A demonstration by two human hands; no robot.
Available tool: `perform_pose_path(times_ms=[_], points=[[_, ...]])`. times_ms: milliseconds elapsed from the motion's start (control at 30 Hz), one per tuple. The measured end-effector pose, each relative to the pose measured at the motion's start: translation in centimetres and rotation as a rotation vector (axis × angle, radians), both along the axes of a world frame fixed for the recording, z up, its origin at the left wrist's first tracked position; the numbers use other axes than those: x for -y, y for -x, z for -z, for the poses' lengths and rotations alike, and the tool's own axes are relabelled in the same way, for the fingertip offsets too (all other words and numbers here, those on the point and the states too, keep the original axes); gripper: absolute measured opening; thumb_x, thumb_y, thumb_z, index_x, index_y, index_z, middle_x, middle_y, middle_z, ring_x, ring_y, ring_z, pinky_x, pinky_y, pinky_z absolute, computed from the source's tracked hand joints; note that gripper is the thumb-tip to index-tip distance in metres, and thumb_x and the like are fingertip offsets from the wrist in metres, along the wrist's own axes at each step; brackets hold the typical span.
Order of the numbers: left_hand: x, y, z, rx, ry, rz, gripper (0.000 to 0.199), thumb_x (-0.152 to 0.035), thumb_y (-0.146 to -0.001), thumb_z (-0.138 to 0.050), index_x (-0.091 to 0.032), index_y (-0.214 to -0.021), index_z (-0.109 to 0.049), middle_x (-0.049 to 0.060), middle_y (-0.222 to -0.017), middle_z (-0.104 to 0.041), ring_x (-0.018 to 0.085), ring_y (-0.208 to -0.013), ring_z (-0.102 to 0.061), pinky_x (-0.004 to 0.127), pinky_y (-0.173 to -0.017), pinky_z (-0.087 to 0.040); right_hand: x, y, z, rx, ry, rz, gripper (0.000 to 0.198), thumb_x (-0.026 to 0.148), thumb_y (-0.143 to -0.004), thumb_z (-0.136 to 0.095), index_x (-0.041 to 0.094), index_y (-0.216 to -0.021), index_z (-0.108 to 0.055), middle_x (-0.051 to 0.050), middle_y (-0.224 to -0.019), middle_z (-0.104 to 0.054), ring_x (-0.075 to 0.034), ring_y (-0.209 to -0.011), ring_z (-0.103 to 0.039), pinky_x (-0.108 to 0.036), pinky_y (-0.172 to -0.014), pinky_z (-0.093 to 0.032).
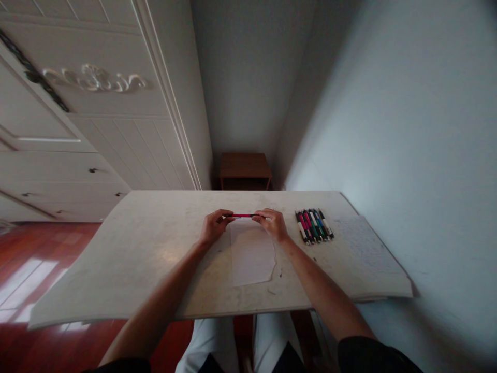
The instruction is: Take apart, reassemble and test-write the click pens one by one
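A pink and black pen (243, 215) lies level between my two hands, over the top edge of a sheet of white paper (252, 256). My left hand (215, 226) pinches its left end between thumb and fingers. At the other end, my right hand (273, 224) grips the pen in the same way. The sheet has a torn lower right corner and rests on the pale table. To the right of my right hand, several pens (313, 226) in white, pink, green, blue and black lie side by side in a row.
Handwritten paper (367, 242) lies along the right side of the table (155, 248). A wall (419, 155) borders that side. Beyond the far edge stands a small brown side table (245, 165). White cabinets (101, 134) rise at the left. Small dark bits dot the tabletop.
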State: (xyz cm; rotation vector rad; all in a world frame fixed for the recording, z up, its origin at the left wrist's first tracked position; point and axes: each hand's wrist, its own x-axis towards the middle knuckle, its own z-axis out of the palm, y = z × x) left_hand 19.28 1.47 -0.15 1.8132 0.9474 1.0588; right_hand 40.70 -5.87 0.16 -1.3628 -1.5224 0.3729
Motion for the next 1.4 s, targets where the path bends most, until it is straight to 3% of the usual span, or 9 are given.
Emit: perform_pose_path(times_ms=[167, 400, 567, 700, 867, 1067, 1167, 1267, 1400], points=[[0.4, 0.2, -0.1, -0.041, -0.004, 0.023, 0.028, -0.044, -0.08, -0.061, -0.017, -0.082, -0.068, -0.001, -0.057, -0.062, 0.009, -0.042, -0.048, 0.02, -0.044, -0.039, 0.0, 0.1, -0.1, 0.001, 0.019, -0.005, 0.027, 0.048, -0.082, -0.067, 0.023, -0.082, -0.079, -0.007, -0.077, -0.072, -0.02, -0.072, -0.065, -0.031, -0.07, -0.049], [1.0, 0.3, -0.5, -0.136, 0.029, -0.121, 0.06, -0.058, -0.091, -0.038, -0.018, -0.049, -0.052, -0.002, -0.035, -0.042, 0.01, -0.035, -0.043, 0.022, -0.04, -0.033, 0.2, 0.9, -0.2, -0.065, -0.025, -0.043, 0.027, 0.048, -0.08, -0.069, 0.022, -0.082, -0.079, -0.008, -0.076, -0.072, -0.02, -0.07, -0.065, -0.03, -0.067, -0.048], [0.6, 0.5, -0.5, 0.016, 0.052, 0.008, 0.046, -0.055, -0.091, -0.044, -0.013, -0.09, -0.064, 0.003, -0.069, -0.065, 0.01, -0.045, -0.054, 0.021, -0.046, -0.042, 0.3, 0.9, -0.2, -0.13, 0.03, -0.029, 0.023, 0.043, -0.078, -0.072, 0.021, -0.079, -0.078, -0.006, -0.074, -0.072, -0.019, -0.068, -0.065, -0.029, -0.064, -0.048], [0.3, 0.3, -0.6, 0.094, -0.012, 0.048, 0.053, -0.048, -0.076, -0.069, -0.017, -0.117, -0.055, 0.007, -0.1, -0.067, 0.008, -0.051, -0.058, 0.021, -0.048, -0.047, 0.3, 0.6, -0.2, -0.137, 0.097, 0.002, 0.023, 0.042, -0.08, -0.069, 0.02, -0.077, -0.077, -0.005, -0.069, -0.07, -0.018, -0.064, -0.063, -0.028, -0.061, -0.047], [0.0, 0.1, -0.6, 0.017, -0.101, 0.039, 0.032, -0.047, -0.08, -0.065, -0.015, -0.08, -0.066, 0.004, -0.075, -0.067, 0.008, -0.045, -0.056, 0.02, -0.047, -0.044, 0.3, 0.7, -0.4, -0.115, 0.09, -0.015, 0.028, 0.044, -0.083, -0.066, 0.021, -0.073, -0.076, -0.004, -0.066, -0.068, -0.018, -0.062, -0.062, -0.028, -0.061, -0.047], [0.1, 0.6, -0.2, -0.099, 0.051, -0.039, 0.06, -0.055, -0.093, -0.035, -0.016, -0.053, -0.056, 0.001, -0.041, -0.053, 0.011, -0.039, -0.05, 0.021, -0.044, -0.039, 0.2, 1.1, -0.4, -0.051, 0.013, -0.057, 0.031, 0.051, -0.082, -0.065, 0.023, -0.079, -0.077, -0.007, -0.074, -0.07, -0.02, -0.07, -0.063, -0.031, -0.067, -0.048], [0.1, 0.8, -0.1, -0.016, 0.092, 0.026, 0.058, -0.059, -0.093, -0.033, -0.014, -0.077, -0.065, 0.003, -0.059, -0.065, 0.012, -0.043, -0.056, 0.022, -0.046, -0.044, 0.2, 1.0, -0.4, -0.063, 0.007, -0.034, 0.032, 0.052, -0.081, -0.066, 0.022, -0.078, -0.076, -0.007, -0.076, -0.071, -0.02, -0.072, -0.064, -0.031, -0.07, -0.049], [0.1, 0.5, -0.2, 0.032, 0.068, 0.077, 0.051, -0.057, -0.085, -0.054, -0.014, -0.113, -0.06, 0.001, -0.066, -0.067, 0.013, -0.05, -0.061, 0.023, -0.05, -0.047, 0.3, 0.7, -0.5, -0.08, 0.04, -0.007, 0.034, 0.051, -0.084, -0.063, 0.021, -0.077, -0.076, -0.007, -0.075, -0.071, -0.02, -0.071, -0.064, -0.03, -0.068, -0.048], [-0.1, 0.1, -0.3, 0.035, 0.032, 0.017, 0.049, -0.05, -0.075, -0.069, -0.015, -0.109, -0.061, -0.002, -0.059, -0.062, 0.013, -0.046, -0.059, 0.022, -0.047, -0.046, 0.4, 0.5, -0.5, -0.085, 0.062, -0.005, 0.038, 0.051, -0.087, -0.058, 0.02, -0.075, -0.075, -0.005, -0.067, -0.067, -0.018, -0.065, -0.061, -0.029, -0.064, -0.047]])
